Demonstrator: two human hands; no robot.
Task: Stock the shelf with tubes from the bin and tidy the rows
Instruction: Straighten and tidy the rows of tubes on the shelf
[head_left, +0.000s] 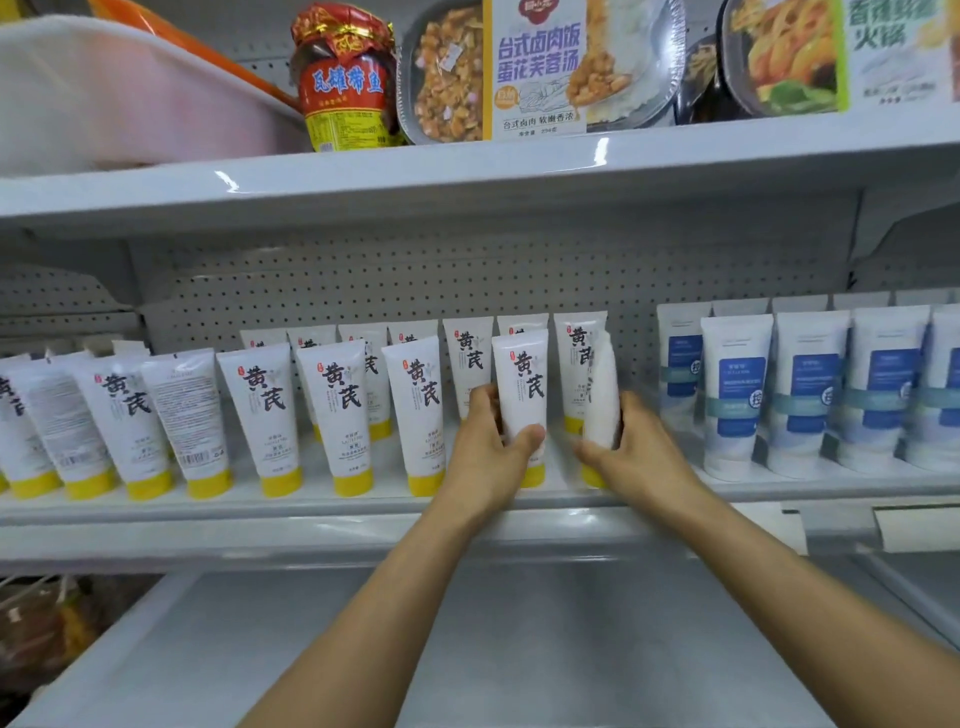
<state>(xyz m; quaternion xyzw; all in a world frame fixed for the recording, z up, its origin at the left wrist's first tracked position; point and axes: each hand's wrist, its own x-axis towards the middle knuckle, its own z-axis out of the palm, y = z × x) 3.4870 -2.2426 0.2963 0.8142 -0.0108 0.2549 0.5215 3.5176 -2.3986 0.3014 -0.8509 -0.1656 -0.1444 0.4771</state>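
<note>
Head view. Both arms stretch up to the middle shelf (311, 512). The left hand (483, 452) grasps a yellow-capped tube (521, 382) low on its body, with the thumb across the front and the fingers behind. This tube is upright, cap down, label facing us, in the front row. The right hand (634, 449) grasps a second tube (602, 395) just beside it. It is blurred and shows a plain side, cap down at the shelf front. We cannot tell if its cap touches the shelf.

More matching tubes (267, 415) stand left of the hands, two rows deep. Several lean left, and two show their back print. Right of the hands, past a gap, blue-labelled tubes (737, 395) stand in rows. A pegboard panel (415, 270) backs the shelf.

On the upper shelf (467, 171) a pale plastic bin (130, 98) sits tilted at far left. Beside it stand a red-labelled jar (343, 83) and ready-meal trays (540, 67). A lower shelf (519, 649) lies under the arms.
</note>
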